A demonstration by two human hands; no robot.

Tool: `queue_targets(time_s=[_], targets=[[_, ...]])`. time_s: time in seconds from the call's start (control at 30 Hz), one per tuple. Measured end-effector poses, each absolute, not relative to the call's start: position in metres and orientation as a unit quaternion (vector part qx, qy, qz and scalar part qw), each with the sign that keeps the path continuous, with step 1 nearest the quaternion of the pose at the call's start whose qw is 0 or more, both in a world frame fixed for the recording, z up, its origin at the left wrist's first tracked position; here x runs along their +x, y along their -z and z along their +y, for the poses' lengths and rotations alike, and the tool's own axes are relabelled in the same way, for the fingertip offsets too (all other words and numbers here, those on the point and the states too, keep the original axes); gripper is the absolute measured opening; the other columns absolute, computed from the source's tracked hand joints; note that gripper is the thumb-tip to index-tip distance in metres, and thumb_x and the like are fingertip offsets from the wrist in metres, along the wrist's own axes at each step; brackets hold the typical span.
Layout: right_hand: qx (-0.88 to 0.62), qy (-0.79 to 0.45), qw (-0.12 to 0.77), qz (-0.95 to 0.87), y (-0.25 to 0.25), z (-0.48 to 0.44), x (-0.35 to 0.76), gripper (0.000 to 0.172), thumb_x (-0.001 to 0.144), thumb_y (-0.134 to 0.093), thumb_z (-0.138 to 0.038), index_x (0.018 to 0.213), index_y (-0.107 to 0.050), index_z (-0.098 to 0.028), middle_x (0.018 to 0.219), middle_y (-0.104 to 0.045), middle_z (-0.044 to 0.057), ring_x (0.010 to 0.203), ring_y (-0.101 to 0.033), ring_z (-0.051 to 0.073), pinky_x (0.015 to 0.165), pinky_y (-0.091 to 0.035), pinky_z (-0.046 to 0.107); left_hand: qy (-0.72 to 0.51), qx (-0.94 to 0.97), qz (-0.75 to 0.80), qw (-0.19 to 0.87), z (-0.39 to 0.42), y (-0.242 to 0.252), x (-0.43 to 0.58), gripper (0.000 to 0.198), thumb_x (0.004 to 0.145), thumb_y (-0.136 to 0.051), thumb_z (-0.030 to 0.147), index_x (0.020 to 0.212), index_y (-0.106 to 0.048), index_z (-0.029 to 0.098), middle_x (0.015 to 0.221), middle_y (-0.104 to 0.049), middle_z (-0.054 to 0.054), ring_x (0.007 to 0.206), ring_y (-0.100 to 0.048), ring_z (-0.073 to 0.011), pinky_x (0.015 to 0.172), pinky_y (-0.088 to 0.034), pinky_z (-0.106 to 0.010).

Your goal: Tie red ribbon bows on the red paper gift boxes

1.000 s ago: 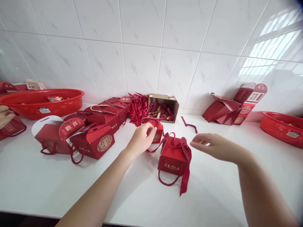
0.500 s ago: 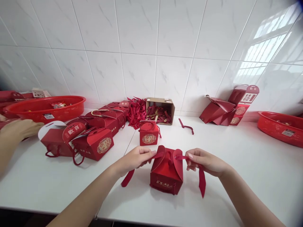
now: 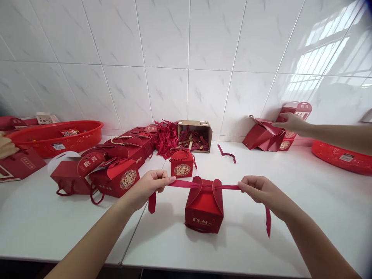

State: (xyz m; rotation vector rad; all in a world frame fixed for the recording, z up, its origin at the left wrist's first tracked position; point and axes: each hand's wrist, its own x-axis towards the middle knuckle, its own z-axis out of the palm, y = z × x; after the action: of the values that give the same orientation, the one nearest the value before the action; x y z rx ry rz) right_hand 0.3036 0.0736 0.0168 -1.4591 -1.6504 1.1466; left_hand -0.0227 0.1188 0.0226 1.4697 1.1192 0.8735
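Red card makes up the box (image 3: 204,207), which stands upright on the white counter (image 3: 290,232) in the head view, near the front edge and midway between the two hands. Its two rounded top flaps stand up side by side, and a red ribbon (image 3: 186,184) runs through them, stretched level to either side. The left hand (image 3: 151,186) is closed on the ribbon left of the box, fingers curled over it, and a short end hangs below the fist. The right hand (image 3: 260,190) is closed on the ribbon right of the box, and a longer tail drops from it toward the counter.

Just behind the box stands a small box (image 3: 181,164) with a gold emblem and a cord handle. Further back, against the tiled wall, a cardboard carton (image 3: 197,133) lies on its side with ribbon pieces in it, a ribbon heap (image 3: 166,136) touching its left side. A loose strip (image 3: 226,152) lies on the counter to the right of the carton. A row of larger gift boxes (image 3: 116,176) runs back on the left, and beyond them sits a red basket (image 3: 52,135).

At the far right another person's hand (image 3: 290,122) rests on folded cartons (image 3: 263,135) leaning at the wall, near a second basket (image 3: 343,159). At the left edge a further hand (image 3: 6,145) is at a flat box (image 3: 19,164); its grip cannot be made out
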Motion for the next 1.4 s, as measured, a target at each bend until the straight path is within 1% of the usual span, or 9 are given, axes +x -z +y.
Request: queue_targets(time_s=[0.23,0.47,0.63,0.77,0.9,1.03,1.2,1.3,1.4], targets=[[-0.578,-0.382,0.316,-0.649,-0.014,0.059,0.317,0.039,0.077,-0.061,-0.053,0.066,-0.04,-0.022,0.058,-0.026,-0.006,0.054,-0.024,0.011,0.049,-0.021,0.025,-0.294,0.601,0.493,0.556,0.119,0.007,-0.019,0.047,0.067,-0.07,0.047,0.055,-0.034,0.019,0.05,-0.031,0.007,0.048,-0.024,-0.0076,0.045,-0.014,-0.022],[-0.511,-0.481,0.265,-0.662,-0.001,0.061,0.316,0.038,0.083,-0.058,-0.047,0.068,-0.035,-0.021,0.062,-0.024,-0.006,0.055,-0.022,0.009,0.049,-0.02,0.024,-0.278,0.608,0.507,0.544,0.095,0.009,-0.032,0.049,0.069,-0.069,0.049,0.056,-0.032,0.019,0.049,-0.026,0.008,0.048,-0.018,-0.0071,0.047,-0.012,-0.023],[-0.489,-0.531,0.24,-0.649,-0.001,0.065,0.312,0.035,0.084,-0.056,-0.047,0.072,-0.037,-0.021,0.061,-0.038,-0.006,0.054,-0.036,0.009,0.05,-0.029,0.022,-0.252,0.622,0.552,0.495,0.081,0.0,-0.044,0.051,0.07,-0.065,0.055,0.057,-0.032,0.019,0.049,-0.028,0.008,0.046,-0.021,-0.007,0.045,-0.015,-0.021],[-0.54,-0.437,0.26,-0.67,0.008,0.062,0.311,0.03,0.082,-0.056,-0.05,0.077,-0.046,-0.022,0.072,-0.053,-0.002,0.068,-0.052,0.014,0.057,-0.041,0.024,-0.296,0.667,0.585,0.355,0.078,0.02,-0.05,0.032,0.074,-0.061,0.05,0.074,-0.053,0.019,0.069,-0.052,0.001,0.068,-0.049,-0.0159,0.06,-0.037,-0.024],[-0.619,-0.225,0.385,-0.646,0.025,0.043,0.302,0.036,0.076,-0.062,-0.05,0.1,-0.055,-0.025,0.109,-0.059,0.005,0.096,-0.057,0.022,0.076,-0.048,0.031,-0.357,0.68,0.603,0.217,0.057,0.041,-0.047,0.026,0.081,-0.052,0.045,0.085,-0.06,0.021,0.09,-0.061,-0.004,0.091,-0.055,-0.0221,0.08,-0.041,-0.03],[-0.573,-0.231,0.391,-0.682,0.034,0.017,0.275,0.031,0.087,-0.047,-0.047,0.085,-0.064,-0.021,0.081,-0.065,0.005,0.069,-0.057,0.018,0.064,-0.046,0.03,-0.268,0.749,0.538,0.28,0.026,0.039,-0.025,0.034,0.091,-0.039,0.044,0.085,-0.065,0.024,0.085,-0.066,-0.003,0.081,-0.059,-0.0202,0.074,-0.041,-0.027],[-0.573,-0.306,0.314,-0.692,0.046,0.01,0.243,0.037,0.09,-0.04,-0.042,0.108,-0.065,-0.021,0.078,-0.068,0.005,0.068,-0.06,0.021,0.063,-0.044,0.032,-0.214,0.759,0.571,0.231,0.022,0.032,0.003,0.043,0.095,-0.028,0.039,0.079,-0.064,0.023,0.073,-0.067,-0.006,0.069,-0.059,-0.0244,0.069,-0.035,-0.032],[-0.595,-0.334,0.37,-0.63,0.058,0.018,0.234,0.034,0.088,-0.044,-0.047,0.095,-0.065,-0.021,0.073,-0.065,0.004,0.066,-0.058,0.021,0.061,-0.042,0.031,-0.31,0.677,0.612,0.266,0.031,0.038,0.007,0.035,0.091,-0.037,0.044,0.087,-0.065,0.022,0.079,-0.067,-0.008,0.075,-0.061,-0.026,0.068,-0.037,-0.032],[-0.541,-0.469,0.522,-0.463,0.064,0.026,0.227,0.031,0.082,-0.054,-0.052,0.085,-0.06,-0.022,0.071,-0.061,0.0,0.057,-0.052,0.014,0.052,-0.041,0.026,-0.491,0.526,0.564,0.405,0.037,0.043,0.007,0.028,0.086,-0.051,0.044,0.1,-0.061,0.021,0.09,-0.065,-0.006,0.07,-0.06,-0.0185,0.061,-0.04,-0.027]])
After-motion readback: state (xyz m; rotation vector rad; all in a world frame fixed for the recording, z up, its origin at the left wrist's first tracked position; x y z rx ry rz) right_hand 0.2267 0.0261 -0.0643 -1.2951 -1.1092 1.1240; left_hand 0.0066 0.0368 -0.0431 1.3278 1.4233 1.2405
